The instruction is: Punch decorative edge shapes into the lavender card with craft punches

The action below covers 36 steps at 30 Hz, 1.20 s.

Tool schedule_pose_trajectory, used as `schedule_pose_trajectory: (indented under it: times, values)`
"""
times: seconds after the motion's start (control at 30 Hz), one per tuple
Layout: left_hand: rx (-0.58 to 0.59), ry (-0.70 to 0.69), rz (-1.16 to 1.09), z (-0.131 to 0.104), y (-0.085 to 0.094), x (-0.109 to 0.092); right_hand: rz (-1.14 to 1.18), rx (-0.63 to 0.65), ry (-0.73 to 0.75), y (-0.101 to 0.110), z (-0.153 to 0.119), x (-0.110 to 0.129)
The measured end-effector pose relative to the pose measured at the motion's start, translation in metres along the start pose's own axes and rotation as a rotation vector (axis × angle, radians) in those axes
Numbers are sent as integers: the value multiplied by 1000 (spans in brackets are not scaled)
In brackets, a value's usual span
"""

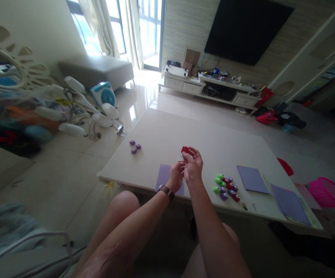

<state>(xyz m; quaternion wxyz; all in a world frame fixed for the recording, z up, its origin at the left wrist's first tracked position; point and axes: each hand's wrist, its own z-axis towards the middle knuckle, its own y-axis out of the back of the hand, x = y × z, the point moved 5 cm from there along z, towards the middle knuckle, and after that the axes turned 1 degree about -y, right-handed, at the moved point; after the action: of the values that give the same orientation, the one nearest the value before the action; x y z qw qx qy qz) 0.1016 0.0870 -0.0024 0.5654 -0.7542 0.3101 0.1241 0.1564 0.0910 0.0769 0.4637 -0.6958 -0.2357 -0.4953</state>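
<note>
My right hand (194, 166) pinches a small red piece (185, 149) with a dark grey middle, raised above the table. Close beside it, my left hand (176, 175), with a watch on the wrist, has its fingers curled together near the right palm. Whatever lies between those left fingers is too small to make out. Under the left hand is a purple sheet (163, 175) at the table's front edge. To the right sits a cluster of small green, purple and red pieces (226, 188) with eye-like white dots. Three purple pieces (134, 150) lie at the left.
The white table (213, 141) also carries a purple stack of sheets (252, 178) and a wrapped purple pack (290, 204) at the right. A small brown object (244, 206) lies near the front edge. A pink basket (329, 193) stands beyond the right end.
</note>
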Motion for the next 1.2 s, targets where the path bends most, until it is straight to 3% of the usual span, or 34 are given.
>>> schedule_pose_trajectory:
  times: [0.13,0.3,0.43,0.8,1.2]
  values:
    - [0,-102,-78,-5,-19,-33,9,21,14,4,-4,8]
    - [161,-188,81,-14,-53,-74,0,58,75,15,-1,23]
    - [260,-170,210,-13,-61,-78,-34,63,99,21,4,29]
    - [361,-22,186,2,-63,-84,55,30,103,17,6,32]
    - [348,26,216,-1,-52,-99,73,144,8,12,1,25]
